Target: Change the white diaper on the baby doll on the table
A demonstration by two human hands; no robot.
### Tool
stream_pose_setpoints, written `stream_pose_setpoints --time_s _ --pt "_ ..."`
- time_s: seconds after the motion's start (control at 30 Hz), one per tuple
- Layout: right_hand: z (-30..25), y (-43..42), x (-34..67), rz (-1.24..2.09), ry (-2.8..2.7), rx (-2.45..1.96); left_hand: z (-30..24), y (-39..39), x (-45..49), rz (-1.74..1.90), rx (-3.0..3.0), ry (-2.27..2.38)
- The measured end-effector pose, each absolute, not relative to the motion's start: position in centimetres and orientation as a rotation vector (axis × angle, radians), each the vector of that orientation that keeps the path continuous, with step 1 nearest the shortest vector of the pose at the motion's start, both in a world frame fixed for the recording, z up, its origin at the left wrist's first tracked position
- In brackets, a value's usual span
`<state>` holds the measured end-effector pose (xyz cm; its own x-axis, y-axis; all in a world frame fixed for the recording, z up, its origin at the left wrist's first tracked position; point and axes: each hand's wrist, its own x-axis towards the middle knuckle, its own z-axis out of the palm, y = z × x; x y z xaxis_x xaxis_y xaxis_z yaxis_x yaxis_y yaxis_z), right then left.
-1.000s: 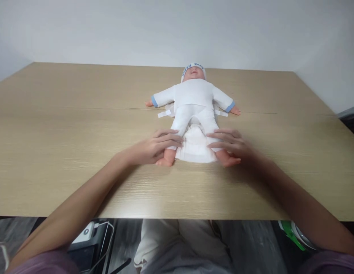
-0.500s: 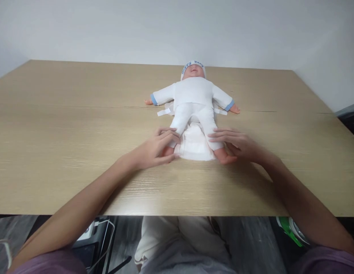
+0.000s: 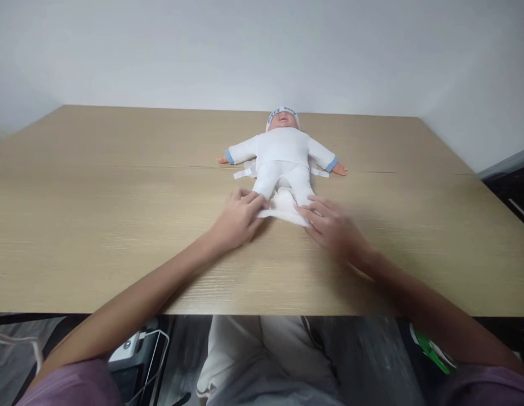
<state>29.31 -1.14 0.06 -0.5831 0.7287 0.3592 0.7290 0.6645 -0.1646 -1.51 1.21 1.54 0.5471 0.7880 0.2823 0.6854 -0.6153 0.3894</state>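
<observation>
A baby doll (image 3: pixel 283 151) in a white suit and a white cap with blue letters lies on its back on the wooden table (image 3: pixel 118 214), arms spread. A white diaper (image 3: pixel 283 207) lies open under its hips and between its legs, with tabs sticking out at both sides. My left hand (image 3: pixel 238 219) is curled round the lower end of the doll's leg on the left, at the diaper's corner. My right hand (image 3: pixel 329 226), slightly blurred, lies over the other leg with fingers wrapped on it. Both doll feet are hidden under my hands.
The table's near edge (image 3: pixel 262 313) runs just above my lap. A grey wall (image 3: pixel 262 51) stands behind the table. Under the table on the left are a white device with cables (image 3: pixel 131 344), on the right something green (image 3: pixel 431 352).
Both hands have slid forward along the doll's legs and now cover its feet, which showed before. The view has tilted, so the doll looks smaller and farther off.
</observation>
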Motion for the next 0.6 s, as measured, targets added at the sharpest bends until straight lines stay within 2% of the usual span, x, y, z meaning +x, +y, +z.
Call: stream_pose_setpoints --time_s 0.2,0.4,0.5,0.6 --pt "1.5 4.1 29.9 0.135 -2.163 -1.113 4.2 5.3 -0.8 0.916 2.227 1.230" --pt "3.9 11.1 27.9 0.185 -1.857 -1.174 5.7 13.7 0.6 1.144 2.069 1.252" --pt "3.6 15.9 27.2 0.392 -1.763 -1.275 4.9 17.9 1.1 1.147 1.870 1.295" --pt "2.3 20.1 27.1 0.821 -1.680 -1.304 3.0 21.0 1.5 1.102 1.627 1.257"
